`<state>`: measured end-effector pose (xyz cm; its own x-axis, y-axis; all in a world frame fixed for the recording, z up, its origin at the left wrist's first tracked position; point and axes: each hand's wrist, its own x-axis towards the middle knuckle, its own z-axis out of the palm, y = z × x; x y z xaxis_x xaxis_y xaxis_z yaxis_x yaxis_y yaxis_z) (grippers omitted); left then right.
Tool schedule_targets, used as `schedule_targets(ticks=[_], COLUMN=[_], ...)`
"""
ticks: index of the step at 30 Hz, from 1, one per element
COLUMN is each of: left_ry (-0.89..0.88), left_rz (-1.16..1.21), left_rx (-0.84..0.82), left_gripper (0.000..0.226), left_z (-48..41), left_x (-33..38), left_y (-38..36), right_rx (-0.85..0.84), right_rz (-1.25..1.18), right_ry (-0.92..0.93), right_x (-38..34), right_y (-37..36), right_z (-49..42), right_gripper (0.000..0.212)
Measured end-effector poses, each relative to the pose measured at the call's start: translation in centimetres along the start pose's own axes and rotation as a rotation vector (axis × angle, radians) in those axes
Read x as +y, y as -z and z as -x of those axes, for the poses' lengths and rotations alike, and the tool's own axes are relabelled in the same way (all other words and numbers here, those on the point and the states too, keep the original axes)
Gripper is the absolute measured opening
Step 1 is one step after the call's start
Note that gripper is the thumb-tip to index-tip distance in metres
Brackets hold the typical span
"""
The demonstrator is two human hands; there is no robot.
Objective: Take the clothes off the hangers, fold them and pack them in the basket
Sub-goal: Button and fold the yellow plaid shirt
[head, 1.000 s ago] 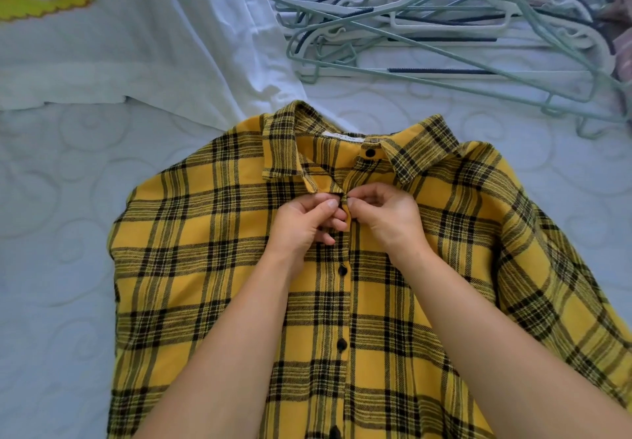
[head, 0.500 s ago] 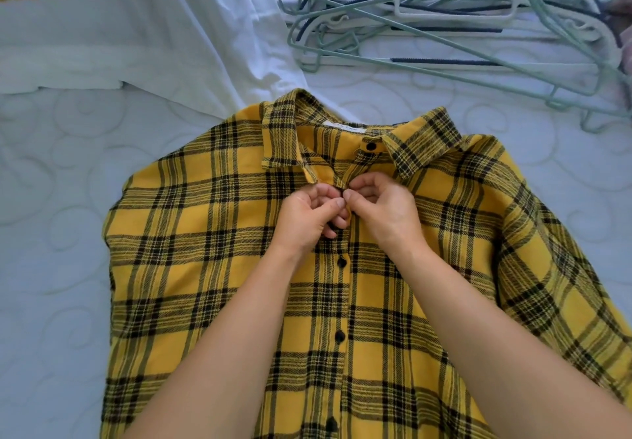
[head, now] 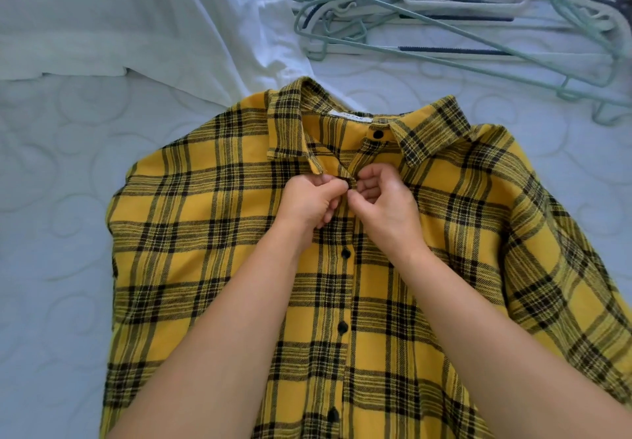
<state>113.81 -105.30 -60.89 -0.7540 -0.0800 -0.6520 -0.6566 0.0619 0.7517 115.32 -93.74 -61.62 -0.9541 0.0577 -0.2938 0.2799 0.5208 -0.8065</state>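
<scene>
Quilted pale bedding [head: 68, 199] serves as the work surface, with a white garment [head: 119, 21] at upper left. Centre: yellow plaid shirt [head: 191, 233] lies flat, front up, off its hanger. Left hand [head: 307, 199] and right hand [head: 386, 206] meet at the placket below the collar, both pinching the fabric edges. Soft, light, limp flannel; best gripped at shoulders or hem for folding. Upper right: heap of empty hangers [head: 444, 21]. Basket not visible.

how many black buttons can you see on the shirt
4 on the shirt: one at the collar, and three down the front placket at and. The hands, left and right, may hide another.
</scene>
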Motion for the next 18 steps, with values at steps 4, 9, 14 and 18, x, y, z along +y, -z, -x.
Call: schedule_targets(ticks=[4,9,14,18], left_ry=[-0.007,-0.091,-0.280,-0.174], left_rz=[0.027,0.037,-0.117,0.203], left_rx=[0.013,-0.045,-0.008,0.099], left_gripper=[0.024,0.022,0.020,0.015], left_z=[0.0,0.3,1.0,1.5], left_x=[-0.2,-1.0,-2.2,-1.2], left_y=[-0.1,0.3,0.1,0.2], right_rx=[0.021,-0.048,-0.234,-0.069], right_rz=[0.015,0.018,-0.160,-0.102], right_ry=[-0.046,-0.063,-0.263,-0.125], right_x=[-0.3,-0.3,-0.8,-0.9], right_y=[0.0,0.3,1.8,1.7], right_z=[-0.5,-0.8,-2.5,-1.5], right_gripper=[0.017,0.013,0.012,0.015])
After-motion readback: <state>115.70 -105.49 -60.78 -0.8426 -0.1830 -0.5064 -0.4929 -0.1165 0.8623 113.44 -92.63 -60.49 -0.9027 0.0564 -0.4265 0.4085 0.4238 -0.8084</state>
